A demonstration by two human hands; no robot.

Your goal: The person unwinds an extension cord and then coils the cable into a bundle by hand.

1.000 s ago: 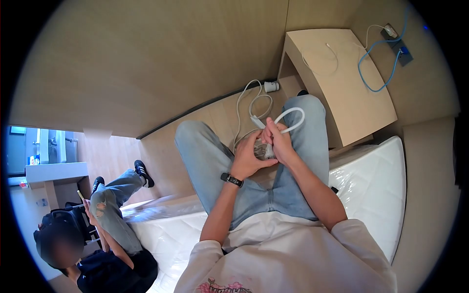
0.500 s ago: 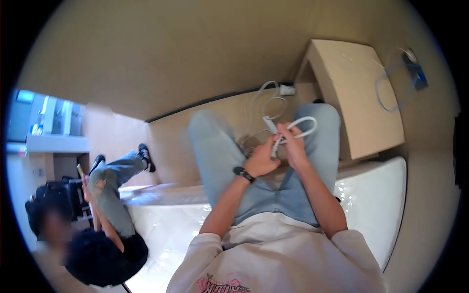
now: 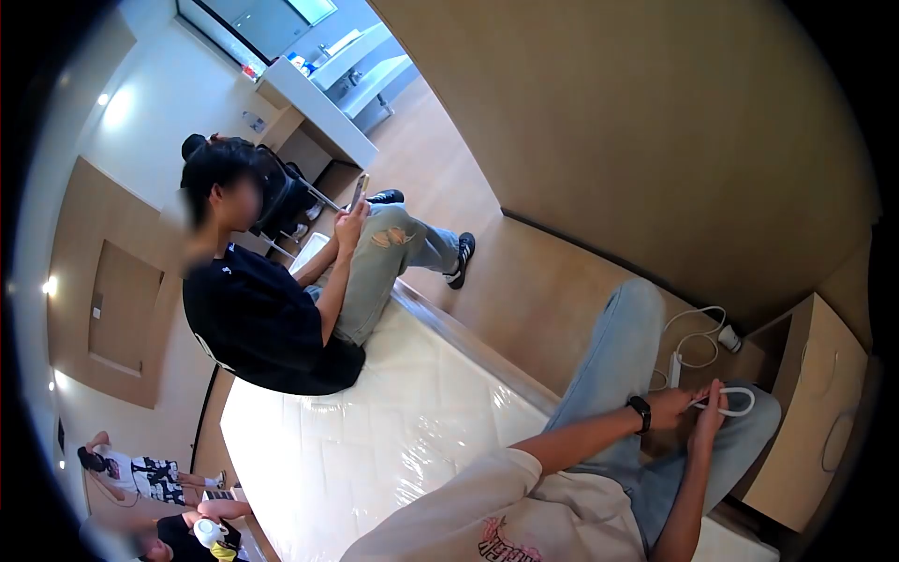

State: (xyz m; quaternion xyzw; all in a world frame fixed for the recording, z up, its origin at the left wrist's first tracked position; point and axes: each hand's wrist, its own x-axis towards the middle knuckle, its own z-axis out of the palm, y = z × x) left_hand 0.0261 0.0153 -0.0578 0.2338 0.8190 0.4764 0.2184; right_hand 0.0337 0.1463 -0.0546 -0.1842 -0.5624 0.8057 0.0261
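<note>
A loop of white cable sticks out from my hands above my lap. My right hand is closed, with its fingers pinching the cable near the base of the loop. Close against it, my left hand, with a dark watch on the wrist, is closed round the same cable; its fingertips are partly hidden. Beyond my left hand, a white connector shows beside my knee. Further off, a white power adapter with a thin curling cord lies on the floor by the cabinet.
I sit on a plastic-wrapped mattress. A wooden cabinet stands at my right, below a brown panel. Left of me, a person in a black shirt sits holding a phone. Other people are at the lower left.
My view has swung left, bringing the seated person and the room into sight. Both hands stay together on the cable, now lower right in the picture.
</note>
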